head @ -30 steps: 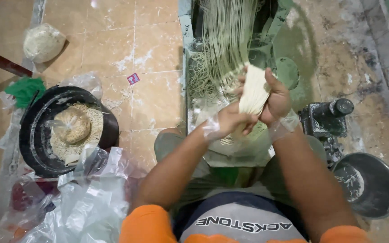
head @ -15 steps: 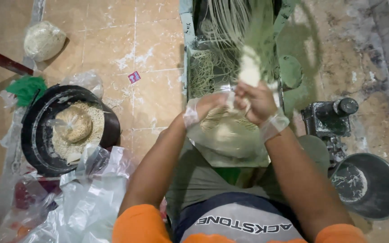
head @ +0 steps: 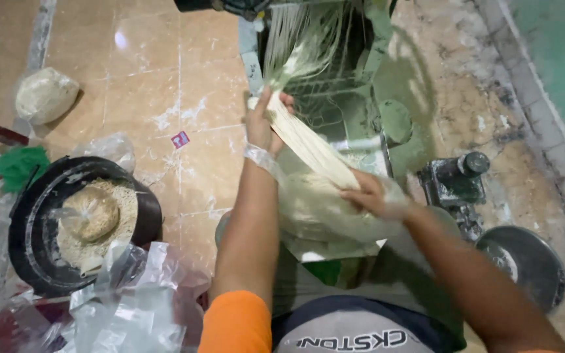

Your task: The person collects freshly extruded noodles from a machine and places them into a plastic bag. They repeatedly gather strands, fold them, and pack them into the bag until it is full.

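Left hand (head: 261,124) gripping the noodle bundle (head: 312,147) at upper centre, right hand (head: 369,196) closing around its lower end, black basin (head: 31,255) sitting lower left, machine (head: 354,78) feeding strands above.

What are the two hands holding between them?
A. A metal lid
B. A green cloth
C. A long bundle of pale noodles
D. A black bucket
C. The left hand grips the top of a bundle of pale noodles and the right hand holds its lower end, over a clear plastic bag.
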